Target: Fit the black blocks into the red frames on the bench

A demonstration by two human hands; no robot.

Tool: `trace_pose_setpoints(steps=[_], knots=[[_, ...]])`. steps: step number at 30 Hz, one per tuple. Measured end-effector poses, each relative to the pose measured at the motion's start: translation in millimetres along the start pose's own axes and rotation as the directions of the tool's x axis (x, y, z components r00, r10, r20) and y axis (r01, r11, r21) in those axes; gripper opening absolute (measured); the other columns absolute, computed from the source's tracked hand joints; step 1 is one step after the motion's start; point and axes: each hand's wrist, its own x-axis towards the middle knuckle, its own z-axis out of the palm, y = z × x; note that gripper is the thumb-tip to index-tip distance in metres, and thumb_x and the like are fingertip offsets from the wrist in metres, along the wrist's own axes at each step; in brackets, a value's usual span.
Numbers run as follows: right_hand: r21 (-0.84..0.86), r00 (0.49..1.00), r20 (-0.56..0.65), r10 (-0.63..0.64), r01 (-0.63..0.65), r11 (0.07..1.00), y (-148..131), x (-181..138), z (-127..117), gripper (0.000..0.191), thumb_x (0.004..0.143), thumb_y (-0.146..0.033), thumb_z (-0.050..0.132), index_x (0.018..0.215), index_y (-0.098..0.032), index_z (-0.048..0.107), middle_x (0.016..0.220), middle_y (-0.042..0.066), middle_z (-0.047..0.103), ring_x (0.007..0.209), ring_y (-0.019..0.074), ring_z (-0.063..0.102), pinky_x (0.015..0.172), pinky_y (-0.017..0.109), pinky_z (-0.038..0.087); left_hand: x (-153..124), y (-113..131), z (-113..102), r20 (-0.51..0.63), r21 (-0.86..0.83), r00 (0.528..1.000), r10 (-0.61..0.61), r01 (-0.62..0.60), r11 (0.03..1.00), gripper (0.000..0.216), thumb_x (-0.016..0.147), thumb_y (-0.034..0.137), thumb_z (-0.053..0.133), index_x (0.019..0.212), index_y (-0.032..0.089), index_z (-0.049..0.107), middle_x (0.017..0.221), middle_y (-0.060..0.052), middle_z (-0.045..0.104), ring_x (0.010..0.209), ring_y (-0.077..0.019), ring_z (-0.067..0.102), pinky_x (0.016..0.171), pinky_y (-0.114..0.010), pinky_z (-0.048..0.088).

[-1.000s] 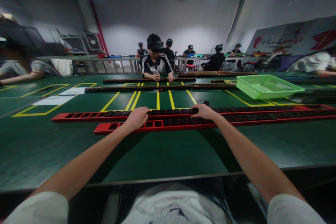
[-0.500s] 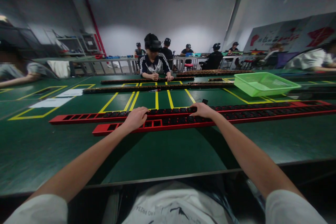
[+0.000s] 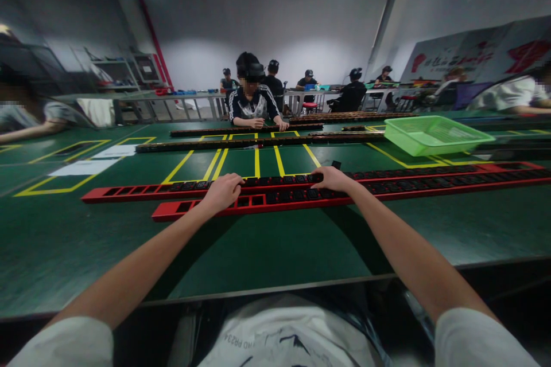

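Two long red rails with black socket modules lie side by side across the green table. My left hand [image 3: 224, 191] rests with curled fingers on the near red rail [image 3: 275, 202], beside its empty slots at the left end. My right hand [image 3: 333, 178] is further right, its fingers bent down onto the black modules where the near rail meets the far red rail [image 3: 142, 190]. A small loose black module [image 3: 336, 165] sits just beyond my right hand.
A green plastic basket [image 3: 434, 136] stands at the right. Yellow floor-style markings [image 3: 241, 160] and white sheets [image 3: 86, 167] lie on the table. Dark rails [image 3: 258, 142] lie further back, where a seated person [image 3: 253, 104] works. More people sit at both sides and behind.
Both hands stay on the rails, almost unmoved. The view has tilted slightly. The person opposite has shifted their hands along their rail.
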Motion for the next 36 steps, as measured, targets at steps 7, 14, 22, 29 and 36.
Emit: trace_pose_setpoints(steps=[7, 14, 22, 29, 36], knots=[[0.007, 1.000, 0.003, 0.007, -0.007, 1.000, 1.8, 0.5, 0.9, 0.052, 0.075, -0.047, 0.078, 0.121, -0.022, 0.070, 0.116, 0.009, 0.072, 0.105, 0.0296, 0.067, 0.096, 0.041, 0.052, 0.6, -2.5, 2.5, 0.003, -0.003, 1.000, -0.003, 0.003, 1.000, 0.026, 0.093, 0.019, 0.043, 0.102, 0.019, 0.068, 0.107, -0.008, 0.070, 0.099, -0.0246, 0.064, 0.092, -0.042, 0.052], [0.006, 1.000, 0.006, 0.019, -0.019, 1.000, -3.2, -2.1, -1.8, 0.053, 0.076, -0.045, 0.078, 0.121, -0.020, 0.070, 0.118, 0.010, 0.071, 0.106, 0.0301, 0.067, 0.097, 0.041, 0.051, 0.3, -1.7, 1.9, 0.002, -0.016, 1.000, 0.002, -0.002, 1.000, 0.024, 0.092, 0.018, 0.044, 0.100, 0.018, 0.067, 0.106, -0.009, 0.069, 0.098, -0.0247, 0.064, 0.089, -0.041, 0.052], [0.034, 1.000, 0.031, -0.005, 0.004, 0.999, 6.6, -4.9, -13.6, 0.054, 0.074, -0.039, 0.078, 0.123, -0.021, 0.069, 0.121, 0.009, 0.070, 0.110, 0.0289, 0.065, 0.100, 0.039, 0.049, -0.7, -1.3, 2.1, 0.008, 0.002, 1.000, 0.013, -0.013, 1.000, 0.021, 0.092, 0.018, 0.046, 0.102, 0.019, 0.063, 0.106, -0.008, 0.067, 0.098, -0.0248, 0.062, 0.087, -0.039, 0.051], [-0.003, 0.975, 0.134, 0.175, -0.177, 0.984, 53.1, -23.3, -42.4, 0.064, 0.072, -0.047, 0.075, 0.129, -0.019, 0.066, 0.126, 0.011, 0.069, 0.113, 0.0320, 0.065, 0.102, 0.039, 0.048, 0.0, -1.0, 2.5, 0.017, 0.009, 1.000, 0.009, -0.009, 1.000, 0.020, 0.092, 0.020, 0.045, 0.102, 0.018, 0.062, 0.106, -0.009, 0.067, 0.099, -0.0253, 0.062, 0.088, -0.040, 0.051], [-0.087, 0.967, 0.184, 0.178, -0.164, 0.983, 79.3, -28.1, -40.4, 0.057, 0.067, -0.045, 0.076, 0.119, -0.022, 0.071, 0.123, 0.010, 0.070, 0.114, 0.0331, 0.064, 0.100, 0.041, 0.048, -0.3, -1.0, 3.1, 0.012, -0.011, 1.000, 0.010, -0.010, 1.000, 0.020, 0.092, 0.019, 0.046, 0.104, 0.019, 0.062, 0.106, -0.009, 0.067, 0.099, -0.0254, 0.061, 0.088, -0.040, 0.050]])
